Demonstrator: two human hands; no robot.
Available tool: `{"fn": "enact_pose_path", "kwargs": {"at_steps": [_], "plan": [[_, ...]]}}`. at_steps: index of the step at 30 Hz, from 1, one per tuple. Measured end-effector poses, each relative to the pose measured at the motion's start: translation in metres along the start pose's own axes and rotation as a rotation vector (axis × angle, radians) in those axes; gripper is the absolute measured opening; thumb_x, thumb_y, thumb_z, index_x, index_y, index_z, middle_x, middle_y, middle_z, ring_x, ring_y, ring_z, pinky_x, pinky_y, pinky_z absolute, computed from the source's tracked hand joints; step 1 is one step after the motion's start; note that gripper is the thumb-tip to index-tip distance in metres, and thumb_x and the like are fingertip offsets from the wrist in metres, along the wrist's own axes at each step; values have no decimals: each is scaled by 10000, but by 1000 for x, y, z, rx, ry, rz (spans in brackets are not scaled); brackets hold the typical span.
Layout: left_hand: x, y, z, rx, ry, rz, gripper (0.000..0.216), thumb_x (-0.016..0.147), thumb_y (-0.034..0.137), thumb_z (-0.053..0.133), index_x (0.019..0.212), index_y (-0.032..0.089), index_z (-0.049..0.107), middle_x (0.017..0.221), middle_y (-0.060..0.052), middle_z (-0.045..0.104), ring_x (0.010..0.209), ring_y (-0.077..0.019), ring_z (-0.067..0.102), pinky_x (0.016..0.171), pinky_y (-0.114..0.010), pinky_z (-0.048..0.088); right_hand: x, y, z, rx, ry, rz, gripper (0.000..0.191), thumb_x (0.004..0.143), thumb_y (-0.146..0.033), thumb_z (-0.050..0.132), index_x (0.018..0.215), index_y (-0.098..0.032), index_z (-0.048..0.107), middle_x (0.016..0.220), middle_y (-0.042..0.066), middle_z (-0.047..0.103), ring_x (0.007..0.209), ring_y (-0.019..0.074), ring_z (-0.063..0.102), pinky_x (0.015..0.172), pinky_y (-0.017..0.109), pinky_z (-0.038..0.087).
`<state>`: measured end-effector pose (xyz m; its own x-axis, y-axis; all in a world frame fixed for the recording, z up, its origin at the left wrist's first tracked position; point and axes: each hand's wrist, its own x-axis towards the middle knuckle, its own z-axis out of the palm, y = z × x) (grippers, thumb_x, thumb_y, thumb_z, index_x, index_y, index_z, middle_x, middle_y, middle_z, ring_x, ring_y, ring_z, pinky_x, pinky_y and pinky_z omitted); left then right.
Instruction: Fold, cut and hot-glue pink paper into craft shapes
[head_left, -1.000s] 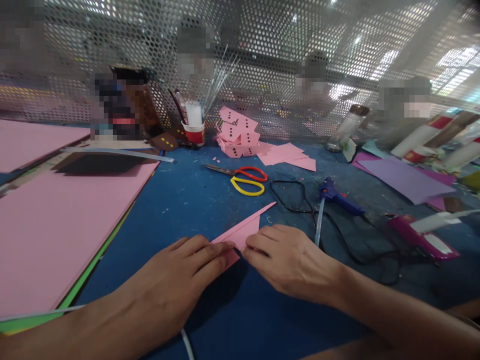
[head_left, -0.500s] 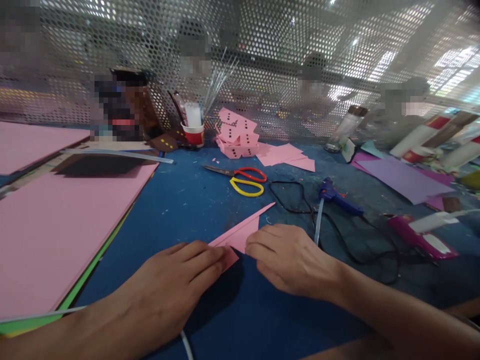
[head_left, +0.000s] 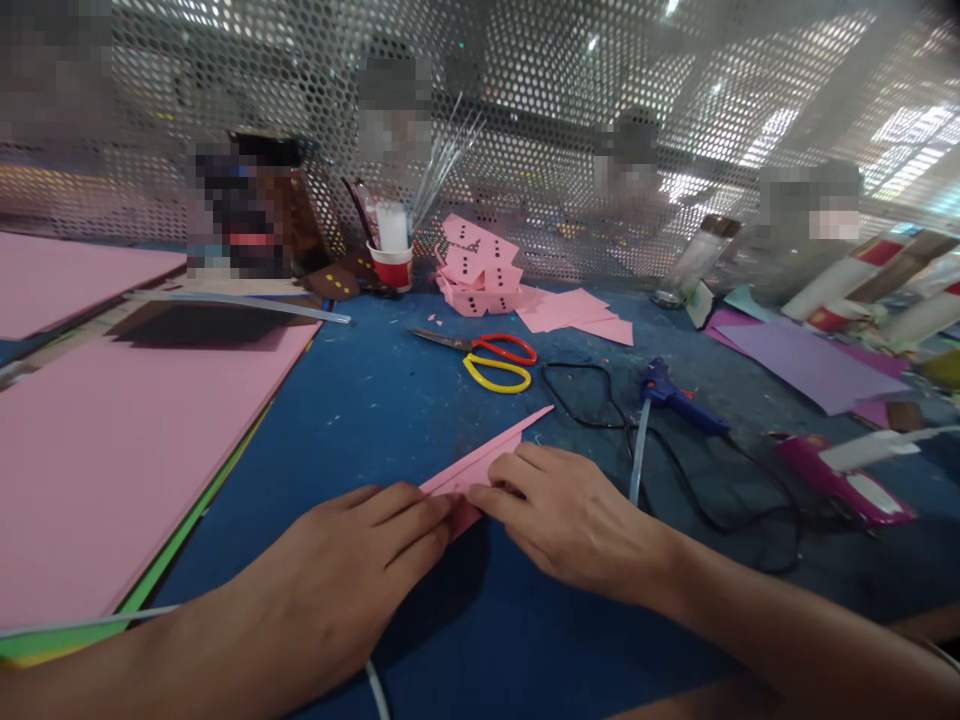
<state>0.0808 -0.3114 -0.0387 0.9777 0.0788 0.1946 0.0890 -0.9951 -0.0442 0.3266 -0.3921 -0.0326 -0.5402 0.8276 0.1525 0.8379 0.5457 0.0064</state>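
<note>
A folded pink paper piece [head_left: 491, 458] lies on the blue table [head_left: 390, 400], its pointed tip aimed up and right. My left hand [head_left: 352, 565] lies flat with fingers stretched out, the fingertips pressing the paper's near left end. My right hand [head_left: 574, 520] rests on the paper's middle, fingers curled and pressing down along the fold. Both hands meet at the paper's near end, which they partly hide.
Red-and-yellow scissors [head_left: 491, 358], a blue glue gun [head_left: 671, 398] with black cord and a pink glue gun [head_left: 844, 480] lie beyond. Large pink sheets [head_left: 112, 450] cover the left. Dotted pink pieces [head_left: 480, 265], a cup [head_left: 393, 262], purple paper [head_left: 810, 365] stand before a perforated screen.
My right hand has slid left and forward over the paper, covering more of it. My left hand stays pressed on the near end.
</note>
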Motion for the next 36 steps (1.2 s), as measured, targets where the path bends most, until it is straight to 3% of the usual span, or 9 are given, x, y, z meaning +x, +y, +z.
{"fn": "enact_pose_path", "kwargs": {"at_steps": [9, 16, 23, 36], "plan": [[3, -1, 2, -9, -4, -8, 600, 762, -8, 443, 1333, 121, 576, 1215, -86, 734, 1028, -244, 663, 868, -382, 529, 2, -5, -2, -31, -15, -18, 218, 1010, -148, 468, 1165, -161, 621, 996, 72, 645, 883, 225, 554, 682, 355, 452], [0, 0, 1, -18, -36, -11, 611, 772, -7, 454, 1364, 117, 547, 1281, -91, 704, 1056, -250, 655, 867, -388, 540, -1, 4, 3, 258, 114, 158, 244, 986, -115, 459, 1147, -173, 633, 1090, 64, 683, 1016, 198, 607, 898, 336, 480], [1, -1, 5, -39, -34, -42, 616, 793, 15, 482, 1387, 166, 539, 1304, -86, 686, 1090, -232, 626, 901, -365, 525, 3, 0, 6, 337, 169, 250, 133, 1019, -276, 530, 1017, -187, 630, 1031, 57, 687, 948, 189, 613, 817, 313, 471], [0, -3, 10, -5, -59, -10, 674, 718, 16, 505, 1381, 138, 523, 1297, -86, 685, 1062, -279, 599, 895, -431, 491, 9, -1, 5, 449, 157, 317, 52, 986, -198, 578, 934, -195, 581, 999, 24, 634, 896, 149, 585, 773, 284, 454]]}}
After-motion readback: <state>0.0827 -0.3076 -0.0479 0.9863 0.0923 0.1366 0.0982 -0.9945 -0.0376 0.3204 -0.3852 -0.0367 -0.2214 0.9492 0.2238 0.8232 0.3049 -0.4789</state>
